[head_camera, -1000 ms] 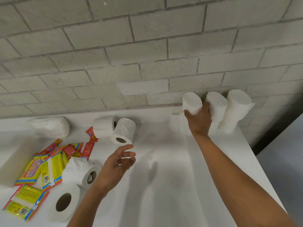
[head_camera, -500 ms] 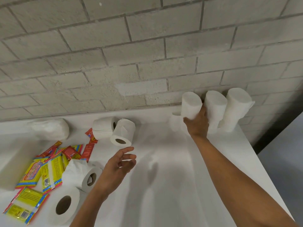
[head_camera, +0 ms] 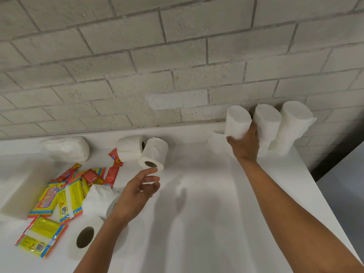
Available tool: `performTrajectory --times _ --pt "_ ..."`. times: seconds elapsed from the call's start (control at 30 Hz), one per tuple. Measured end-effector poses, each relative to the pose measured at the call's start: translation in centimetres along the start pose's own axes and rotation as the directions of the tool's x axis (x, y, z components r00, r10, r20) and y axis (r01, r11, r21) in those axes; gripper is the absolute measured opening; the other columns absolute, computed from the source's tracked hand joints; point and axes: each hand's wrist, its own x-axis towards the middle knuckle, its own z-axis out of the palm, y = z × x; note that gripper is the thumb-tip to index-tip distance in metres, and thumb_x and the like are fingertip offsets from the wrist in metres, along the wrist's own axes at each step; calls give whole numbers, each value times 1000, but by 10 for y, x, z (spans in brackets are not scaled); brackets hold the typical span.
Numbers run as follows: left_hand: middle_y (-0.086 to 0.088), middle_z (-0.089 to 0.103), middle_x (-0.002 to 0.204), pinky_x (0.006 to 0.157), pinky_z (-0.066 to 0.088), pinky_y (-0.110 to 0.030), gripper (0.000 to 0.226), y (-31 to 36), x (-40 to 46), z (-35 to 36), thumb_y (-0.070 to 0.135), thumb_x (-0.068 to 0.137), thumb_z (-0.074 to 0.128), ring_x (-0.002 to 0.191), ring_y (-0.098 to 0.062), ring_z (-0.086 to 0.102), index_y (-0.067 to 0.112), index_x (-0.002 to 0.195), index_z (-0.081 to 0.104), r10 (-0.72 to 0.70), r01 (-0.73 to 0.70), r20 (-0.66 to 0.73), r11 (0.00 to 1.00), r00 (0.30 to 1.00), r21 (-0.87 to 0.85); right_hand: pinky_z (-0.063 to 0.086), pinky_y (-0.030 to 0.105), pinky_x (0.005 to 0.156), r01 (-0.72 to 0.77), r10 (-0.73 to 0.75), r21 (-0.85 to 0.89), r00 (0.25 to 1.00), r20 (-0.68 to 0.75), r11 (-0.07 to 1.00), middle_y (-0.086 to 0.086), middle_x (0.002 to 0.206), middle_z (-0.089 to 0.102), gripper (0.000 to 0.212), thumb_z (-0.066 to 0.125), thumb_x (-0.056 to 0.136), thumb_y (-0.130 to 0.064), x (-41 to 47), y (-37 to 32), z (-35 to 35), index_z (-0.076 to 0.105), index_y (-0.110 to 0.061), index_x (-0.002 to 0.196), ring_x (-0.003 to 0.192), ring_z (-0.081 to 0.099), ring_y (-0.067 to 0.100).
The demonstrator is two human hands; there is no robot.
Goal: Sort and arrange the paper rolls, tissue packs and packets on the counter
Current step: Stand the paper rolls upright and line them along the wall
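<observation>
My right hand point(head_camera: 244, 144) grips an upright white paper roll point(head_camera: 237, 123) at the back right of the white counter point(head_camera: 206, 223). Two more tall rolls point(head_camera: 266, 125) point(head_camera: 291, 125) stand beside it against the wall. My left hand point(head_camera: 137, 190) hovers open, fingers loosely curled, just in front of a toilet roll point(head_camera: 154, 153) lying with its core toward me; another roll point(head_camera: 130, 147) lies behind it. Near the left front lie a big roll point(head_camera: 86, 237) and a partly hidden roll point(head_camera: 100, 201). Yellow tissue packs point(head_camera: 57, 201) point(head_camera: 39, 237) and red packets point(head_camera: 112, 174) are scattered at the left.
A plastic-wrapped white bundle point(head_camera: 67, 148) sits at the back left by the grey brick wall point(head_camera: 177, 66). A flat white pack point(head_camera: 13, 194) lies at the far left. The counter's right edge point(head_camera: 325, 203) drops to a grey floor.
My left hand has moved forward toward the lying toilet roll. My right hand has kept hold of the upright roll by the wall, sliding a little lower on it.
</observation>
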Motion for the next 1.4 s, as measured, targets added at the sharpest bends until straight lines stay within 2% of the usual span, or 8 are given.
performTrajectory --times 0.13,0.37,0.5,0.67,0.93,1.13,1.33,1.4 --pt "9 69 111 88 54 -32 29 0 16 -20 23 90 68 102 -11 66 41 112 64 22 -17 -89 998 996 56 42 44 98 20 -19 16 1000 -19 1000 12 138 47 86 83 71 -22 -2 -5 -6 35 -9 141 126 47 34" --pt "-1 56 131 89 43 -30 44 -2 70 -58 28 91 67 110 -21 58 25 133 55 53 54 -274 928 960 368 40 48 108 -12 13 62 1000 -22 998 6 142 44 90 83 73 -27 -19 -13 -15 30 -19 146 131 45 26" --pt "-2 52 135 94 42 -36 53 -5 98 -59 43 89 64 123 -25 51 31 137 48 89 27 -202 860 975 509 42 44 107 -26 29 75 999 -44 997 7 143 42 93 82 76 -26 -40 -23 -17 27 -19 150 129 46 25" --pt "-5 53 128 95 49 -48 70 -6 127 -51 64 80 60 117 -31 55 29 137 39 28 30 -93 821 995 570 46 36 98 -33 35 75 999 -26 997 4 137 45 82 78 80 -25 -77 -23 -7 31 -24 147 119 52 21" --pt "-11 50 135 89 40 -43 83 4 150 -25 70 78 57 119 -39 54 27 143 30 28 7 -40 723 999 691 47 32 90 -54 56 -22 988 143 998 1 126 52 68 78 82 -28 -122 -18 15 41 -25 140 112 55 18" --pt "-8 51 137 80 34 -39 87 -2 150 -19 68 76 60 119 -37 55 28 145 26 2 10 -16 724 1000 690 43 25 81 -73 81 -41 963 256 997 0 122 52 63 78 82 -30 -140 -22 33 46 -27 136 100 57 18" --pt "2 69 104 76 40 -36 91 -7 146 -21 56 68 63 90 -27 67 36 144 18 -51 32 13 783 999 621 42 14 67 -156 153 -19 927 344 988 -1 123 53 59 75 84 -36 -147 -33 52 47 -28 135 99 60 17" --pt "7 63 110 80 40 -35 90 -4 140 -21 53 71 64 76 -16 67 37 147 18 -48 16 41 814 998 581 43 14 66 -190 179 -6 911 372 982 -1 124 54 59 73 84 -41 -147 -38 57 47 -29 135 99 62 16"
